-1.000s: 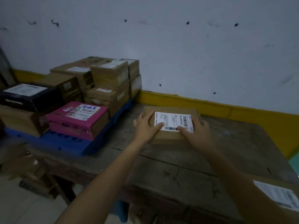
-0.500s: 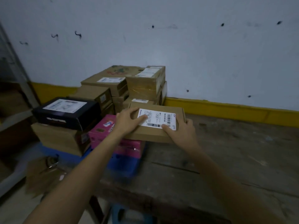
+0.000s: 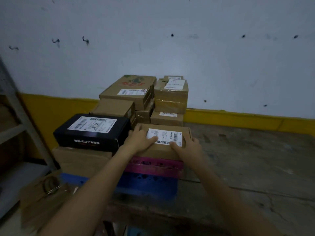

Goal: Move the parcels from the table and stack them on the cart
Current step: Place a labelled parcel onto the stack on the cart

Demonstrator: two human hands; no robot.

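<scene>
A flat brown parcel (image 3: pixel 185 133) with a white barcode label lies on top of a pink box (image 3: pixel 153 166) on the blue cart (image 3: pixel 144 183). My left hand (image 3: pixel 139 139) grips its left edge with the thumb on the label. My right hand (image 3: pixel 189 149) holds its near right corner. To the left, a black box (image 3: pixel 92 132) sits on a large brown carton (image 3: pixel 81 160). Behind stand several stacked brown parcels, among them a printed carton (image 3: pixel 129 89) and a taped box (image 3: pixel 170 97).
The worn wooden table (image 3: pixel 247 159) stretches to the right of the cart. A white wall with a yellow base strip (image 3: pixel 238 118) runs behind. A grey metal shelf (image 3: pixel 15 126) stands at the left, with a crumpled brown carton (image 3: pixel 42 193) on the floor below.
Both hands carried the flat brown parcel leftward from the table onto the pink box on the cart. The view swung left with it.
</scene>
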